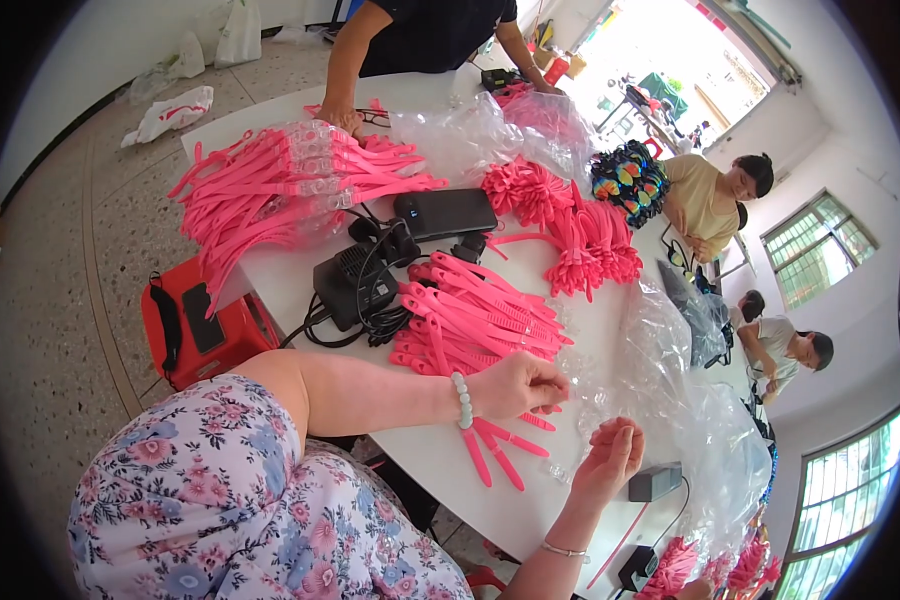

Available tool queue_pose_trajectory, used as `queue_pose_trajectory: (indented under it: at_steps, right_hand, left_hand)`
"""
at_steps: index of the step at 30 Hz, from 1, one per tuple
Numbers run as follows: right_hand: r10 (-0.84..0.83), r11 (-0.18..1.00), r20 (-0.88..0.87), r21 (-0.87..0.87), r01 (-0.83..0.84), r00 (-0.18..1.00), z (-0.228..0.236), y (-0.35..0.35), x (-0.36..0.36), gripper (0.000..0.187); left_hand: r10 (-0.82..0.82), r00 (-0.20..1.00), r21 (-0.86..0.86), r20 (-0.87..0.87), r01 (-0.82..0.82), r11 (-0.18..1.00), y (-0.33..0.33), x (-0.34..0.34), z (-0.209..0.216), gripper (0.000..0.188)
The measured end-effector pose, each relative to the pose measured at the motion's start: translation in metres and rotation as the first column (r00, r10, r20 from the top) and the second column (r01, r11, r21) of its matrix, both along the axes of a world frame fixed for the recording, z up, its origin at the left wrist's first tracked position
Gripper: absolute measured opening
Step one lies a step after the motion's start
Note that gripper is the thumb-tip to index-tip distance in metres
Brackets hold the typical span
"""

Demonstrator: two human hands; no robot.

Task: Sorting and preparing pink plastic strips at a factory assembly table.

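Observation:
My left hand (518, 386), with a pale bead bracelet at the wrist, is closed in a pinch over the table. Whatever its fingertips hold, if anything, is too small to make out. Close by on the right, my right hand (610, 458) has its fingers curled and thumb pressed in; its contents are also unclear. A pile of pink notched straps (475, 315) lies just beyond my left hand, and a few loose pink straps (495, 452) fan out beneath it. Small clear plastic pieces (592, 395) are scattered by my fingers.
Black adapters with cables (355, 285) and a black power bank (445, 213) sit amid more pink strap bundles (290, 185). Clear plastic bags (660, 350) cover the table's right side. A red stool (195, 325) stands left. A person's hand (340, 118) touches straps opposite; others sit right.

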State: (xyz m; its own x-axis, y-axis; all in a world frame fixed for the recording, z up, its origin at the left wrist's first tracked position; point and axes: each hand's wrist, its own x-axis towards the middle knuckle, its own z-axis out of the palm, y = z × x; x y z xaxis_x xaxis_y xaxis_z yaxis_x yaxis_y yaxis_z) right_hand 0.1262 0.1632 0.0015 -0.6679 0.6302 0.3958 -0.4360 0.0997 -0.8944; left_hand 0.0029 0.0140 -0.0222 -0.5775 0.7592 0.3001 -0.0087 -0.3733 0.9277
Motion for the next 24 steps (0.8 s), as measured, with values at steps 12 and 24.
queue_pose_trajectory:
  at_steps: [12, 24]
  right_hand:
    - [0.161, 0.729, 0.000, 0.674, -0.119, 0.987, 0.088, -0.076, 0.012, 0.007]
    - [0.931, 0.212, -0.010, 0.830, -0.515, 0.365, 0.120, -0.191, -0.041, 0.042]
  left_hand:
    - [0.065, 0.990, 0.030, 0.124, -0.070, 0.997, -0.007, 0.002, 0.012, 0.017]
    - [0.091, 0.958, 0.041, 0.271, -0.106, 0.994, -0.004, -0.006, 0.003, 0.018]
